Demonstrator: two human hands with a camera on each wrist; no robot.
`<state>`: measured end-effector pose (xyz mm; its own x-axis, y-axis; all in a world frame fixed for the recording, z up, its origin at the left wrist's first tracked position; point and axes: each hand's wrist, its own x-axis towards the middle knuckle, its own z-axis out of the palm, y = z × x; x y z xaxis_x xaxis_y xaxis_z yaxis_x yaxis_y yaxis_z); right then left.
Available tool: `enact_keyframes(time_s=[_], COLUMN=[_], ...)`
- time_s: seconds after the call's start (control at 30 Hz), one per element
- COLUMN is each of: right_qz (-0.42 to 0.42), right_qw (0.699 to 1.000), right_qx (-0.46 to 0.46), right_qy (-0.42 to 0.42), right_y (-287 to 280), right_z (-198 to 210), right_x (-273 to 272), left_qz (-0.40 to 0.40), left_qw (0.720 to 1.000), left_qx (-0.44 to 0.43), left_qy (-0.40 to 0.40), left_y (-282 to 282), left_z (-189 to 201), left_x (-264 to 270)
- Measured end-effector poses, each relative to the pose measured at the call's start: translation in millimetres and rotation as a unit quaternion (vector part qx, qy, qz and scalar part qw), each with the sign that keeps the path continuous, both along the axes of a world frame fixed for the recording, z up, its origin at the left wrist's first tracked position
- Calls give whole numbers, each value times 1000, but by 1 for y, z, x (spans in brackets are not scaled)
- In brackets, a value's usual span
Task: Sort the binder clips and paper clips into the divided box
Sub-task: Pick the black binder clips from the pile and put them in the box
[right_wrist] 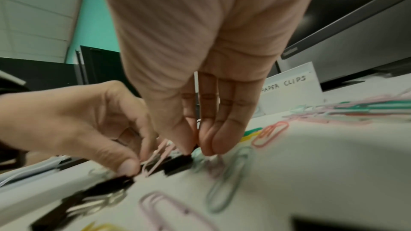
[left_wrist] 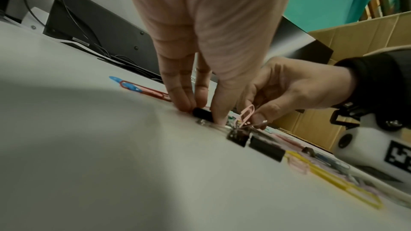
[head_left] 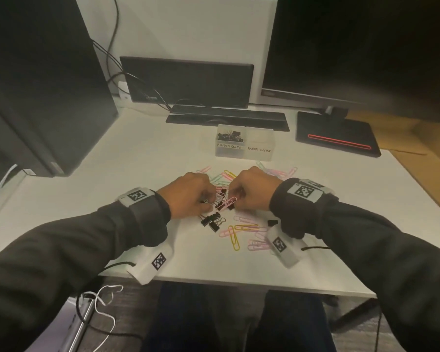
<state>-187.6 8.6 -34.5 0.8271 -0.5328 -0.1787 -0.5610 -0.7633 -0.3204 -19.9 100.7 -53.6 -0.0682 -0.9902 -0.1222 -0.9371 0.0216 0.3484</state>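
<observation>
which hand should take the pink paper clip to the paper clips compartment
Right, probably: the pink paper clip stands at the right hand fingertips, and the paper clips compartment lies on that side. The left hand pinches a black binder clip.

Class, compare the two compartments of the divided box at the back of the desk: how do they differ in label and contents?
The left compartment is labelled BINDER CLIPS; the right compartment is labelled PAPER CLIPS. The left compartment already holds several black binder clips; the right compartment shows nothing inside from the head view. Both are translucent, similar in size, joined side by side, with handwritten labels facing the person.
</observation>
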Motion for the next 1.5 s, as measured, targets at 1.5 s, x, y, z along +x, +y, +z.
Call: enact_keyframes(time_s=[1.5], right_qz=[4], right_qw=[996], right_qx=[12], right_qy=[87], right_y=[7], right_z=[7], right_x=[-66], left_qz=[-121], left_qw=[988], left_qx=[100], left_qy=[7], left_y=[21], left_z=[0], left_x=[-7])
